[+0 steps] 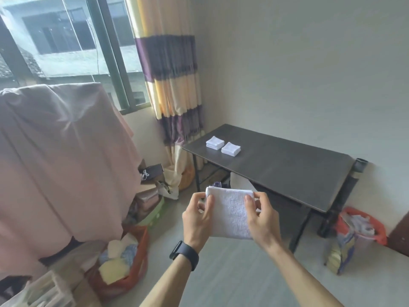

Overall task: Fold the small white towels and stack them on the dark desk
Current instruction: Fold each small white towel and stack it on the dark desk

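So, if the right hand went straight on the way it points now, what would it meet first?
The right hand pinches the folded white towel, so that comes first. Beyond it, probably the near edge of the dark desk, but depth is unclear.

Two towel stacks [223,145] side by side on the desk [287,165] ahead, towel [230,212] held between both hands before it, bag [360,231] right of desk

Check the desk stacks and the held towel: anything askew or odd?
Nothing stands out. Two neat white piles, the left stack and the right stack, sit side by side on the dark desk. The left hand and right hand pinch the folded towel by its top corners, short of the desk.
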`<state>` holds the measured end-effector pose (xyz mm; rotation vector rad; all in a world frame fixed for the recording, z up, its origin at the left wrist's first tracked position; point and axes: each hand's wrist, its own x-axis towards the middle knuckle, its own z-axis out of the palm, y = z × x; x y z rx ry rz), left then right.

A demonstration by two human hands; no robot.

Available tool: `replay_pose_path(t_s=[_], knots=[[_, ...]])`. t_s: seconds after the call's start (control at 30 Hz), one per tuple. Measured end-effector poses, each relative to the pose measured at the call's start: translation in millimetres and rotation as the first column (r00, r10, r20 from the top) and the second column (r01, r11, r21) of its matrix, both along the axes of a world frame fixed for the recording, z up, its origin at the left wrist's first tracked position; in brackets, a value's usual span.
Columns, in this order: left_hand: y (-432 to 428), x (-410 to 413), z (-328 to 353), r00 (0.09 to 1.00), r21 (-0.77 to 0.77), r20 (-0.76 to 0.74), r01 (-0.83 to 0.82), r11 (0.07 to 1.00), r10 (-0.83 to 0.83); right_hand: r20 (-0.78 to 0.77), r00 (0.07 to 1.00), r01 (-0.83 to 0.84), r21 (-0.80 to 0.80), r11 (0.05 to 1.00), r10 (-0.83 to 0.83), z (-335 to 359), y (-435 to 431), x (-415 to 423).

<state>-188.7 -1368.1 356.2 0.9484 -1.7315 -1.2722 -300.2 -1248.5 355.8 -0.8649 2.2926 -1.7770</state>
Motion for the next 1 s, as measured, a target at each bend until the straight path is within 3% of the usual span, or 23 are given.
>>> replay_pose_path(t_s=[0.27,0.5,0.77,1.0], knots=[[-164.1,-98.7,-2.1,0.999,0.014,0.042,-0.034,0.999,0.034,0.039,0.999,-0.027,0.027,0.999,0.026,-4.4,-169.3,-105.0],[-304.5,-177.5,-46.6,0.995,0.055,0.097,-0.009,0.998,0.004,0.091,0.996,-0.005,0.088,0.996,-0.003,-47.0,-306.8,-181.8],[-434.9,-275.4,-103.9,0.960,0.180,0.203,0.154,0.972,-0.190,0.212,0.957,0.152,0.216,0.964,-0.199,-105.2,-422.6,-262.1],[-511.1,-388.8,-155.4,0.866,0.272,0.326,0.299,0.915,-0.380,0.287,0.892,0.259,0.310,0.915,-0.350,-153.4,-484.1,-353.8]])
